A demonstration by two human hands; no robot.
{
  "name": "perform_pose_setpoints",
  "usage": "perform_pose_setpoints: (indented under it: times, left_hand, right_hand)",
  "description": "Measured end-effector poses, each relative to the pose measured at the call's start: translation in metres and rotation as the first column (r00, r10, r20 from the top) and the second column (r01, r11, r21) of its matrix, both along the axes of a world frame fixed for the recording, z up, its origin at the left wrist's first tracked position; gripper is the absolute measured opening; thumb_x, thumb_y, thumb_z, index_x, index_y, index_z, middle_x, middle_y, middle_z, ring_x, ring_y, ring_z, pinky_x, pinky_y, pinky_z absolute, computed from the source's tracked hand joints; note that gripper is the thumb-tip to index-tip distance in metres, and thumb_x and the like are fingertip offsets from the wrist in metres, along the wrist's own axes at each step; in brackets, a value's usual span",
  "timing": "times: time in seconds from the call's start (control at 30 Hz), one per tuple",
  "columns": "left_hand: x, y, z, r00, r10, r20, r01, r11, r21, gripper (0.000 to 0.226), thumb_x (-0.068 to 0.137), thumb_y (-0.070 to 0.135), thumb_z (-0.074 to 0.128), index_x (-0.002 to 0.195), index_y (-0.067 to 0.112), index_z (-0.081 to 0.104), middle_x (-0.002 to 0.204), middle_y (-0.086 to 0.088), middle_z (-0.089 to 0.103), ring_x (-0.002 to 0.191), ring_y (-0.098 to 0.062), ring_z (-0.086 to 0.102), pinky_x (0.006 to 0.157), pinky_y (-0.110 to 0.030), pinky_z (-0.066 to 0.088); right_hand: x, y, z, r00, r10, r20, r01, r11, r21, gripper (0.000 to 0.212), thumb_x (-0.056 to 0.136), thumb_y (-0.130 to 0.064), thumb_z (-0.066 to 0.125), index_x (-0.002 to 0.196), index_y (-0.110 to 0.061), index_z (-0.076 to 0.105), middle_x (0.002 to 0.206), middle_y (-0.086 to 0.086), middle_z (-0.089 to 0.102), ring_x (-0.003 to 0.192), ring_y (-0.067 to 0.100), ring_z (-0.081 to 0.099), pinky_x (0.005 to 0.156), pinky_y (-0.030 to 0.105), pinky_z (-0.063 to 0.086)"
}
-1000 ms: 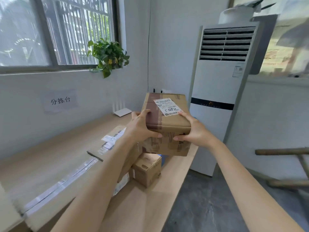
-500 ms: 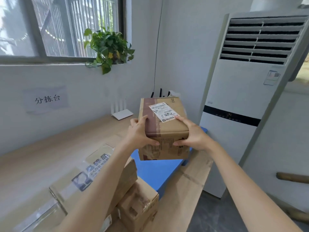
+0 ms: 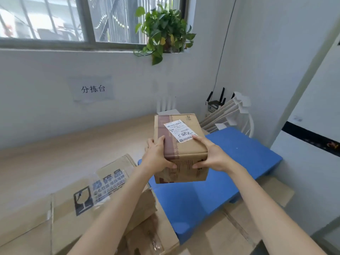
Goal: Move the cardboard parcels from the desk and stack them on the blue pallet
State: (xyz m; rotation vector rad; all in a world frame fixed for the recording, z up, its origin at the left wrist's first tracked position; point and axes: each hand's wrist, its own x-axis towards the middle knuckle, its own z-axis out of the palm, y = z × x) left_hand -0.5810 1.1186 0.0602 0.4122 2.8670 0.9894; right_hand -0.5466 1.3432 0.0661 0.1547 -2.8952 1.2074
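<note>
I hold a brown cardboard parcel (image 3: 181,142) with a white shipping label and brown tape above the blue pallet (image 3: 237,162), which lies on the desk's right end. My left hand (image 3: 156,156) grips the parcel's left side and my right hand (image 3: 211,155) grips its right front corner. I cannot tell whether the parcel's base touches the pallet. A large flat parcel (image 3: 88,197) with a fragile sticker lies on the wooden desk (image 3: 64,155) at lower left. A smaller parcel (image 3: 152,236) sits below it, partly hidden by my left forearm.
A white floor-standing air conditioner (image 3: 316,137) stands at the right. Folded cardboard sheets (image 3: 222,115) and a router lean in the corner behind the pallet. A potted plant (image 3: 163,32) sits on the windowsill. A paper sign (image 3: 93,89) hangs on the wall.
The parcel has moved forward and down over the blue pallet, still in both hands. The view has come closer, and more of the pallet and corner shows.
</note>
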Motion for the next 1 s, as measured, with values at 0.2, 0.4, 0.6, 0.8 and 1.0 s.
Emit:
perform_pose_setpoints:
  times: [0.2, 0.4, 0.6, 0.8, 1.0]
  left_hand:
    - [-0.017, 0.020, -0.027, 0.970, 0.239, 0.048, -0.238, 0.971, -0.014, 0.119, 0.062, 0.026, 0.089, 0.151, 0.019, 0.010, 0.136, -0.012, 0.025, 0.125, -0.032, 0.039, 0.105, -0.041, 0.039]
    - [-0.017, 0.038, -0.060, 0.903, 0.415, 0.113, -0.412, 0.910, -0.049, 0.120, 0.065, 0.025, 0.087, 0.153, 0.021, 0.005, 0.145, -0.013, 0.017, 0.134, -0.031, 0.029, 0.109, -0.040, 0.033]
    - [-0.013, 0.049, -0.089, 0.868, 0.470, 0.162, -0.467, 0.882, -0.059, 0.119, 0.067, 0.023, 0.086, 0.153, 0.021, 0.004, 0.148, -0.009, 0.014, 0.135, -0.028, 0.032, 0.111, -0.040, 0.034]
    - [-0.007, 0.059, -0.108, 0.863, 0.480, 0.158, -0.473, 0.877, -0.081, 0.119, 0.066, 0.024, 0.087, 0.153, 0.023, 0.005, 0.150, -0.008, 0.011, 0.135, -0.029, 0.032, 0.110, -0.041, 0.036]
    - [-0.005, 0.058, -0.117, 0.868, 0.475, 0.144, -0.456, 0.878, -0.146, 0.117, 0.069, 0.021, 0.085, 0.154, 0.024, 0.005, 0.152, -0.009, 0.006, 0.135, -0.029, 0.034, 0.104, -0.038, 0.040]
  right_hand:
    - [-0.070, 0.017, -0.027, 0.974, 0.228, 0.014, -0.227, 0.973, -0.026, 0.106, 0.061, -0.007, 0.088, 0.145, -0.036, 0.031, 0.145, -0.010, 0.034, 0.127, 0.013, 0.038, 0.104, 0.030, 0.038]
    - [-0.108, 0.025, -0.070, 0.922, 0.383, 0.045, -0.381, 0.923, -0.051, 0.106, 0.059, -0.008, 0.088, 0.144, -0.036, 0.032, 0.140, -0.008, 0.037, 0.126, 0.013, 0.039, 0.104, 0.033, 0.039]
    - [-0.121, 0.031, -0.110, 0.895, 0.442, 0.060, -0.437, 0.896, -0.081, 0.106, 0.059, -0.009, 0.088, 0.146, -0.034, 0.032, 0.142, -0.007, 0.033, 0.126, 0.014, 0.039, 0.105, 0.032, 0.039]
    - [-0.123, 0.038, -0.137, 0.888, 0.453, 0.076, -0.446, 0.890, -0.094, 0.108, 0.059, -0.007, 0.089, 0.146, -0.034, 0.031, 0.145, -0.007, 0.030, 0.126, 0.013, 0.038, 0.103, 0.027, 0.037]
    - [-0.121, 0.043, -0.156, 0.887, 0.455, 0.077, -0.450, 0.890, -0.069, 0.110, 0.058, -0.008, 0.087, 0.141, -0.047, 0.027, 0.154, -0.005, 0.020, 0.134, 0.016, 0.034, 0.107, 0.039, 0.039]
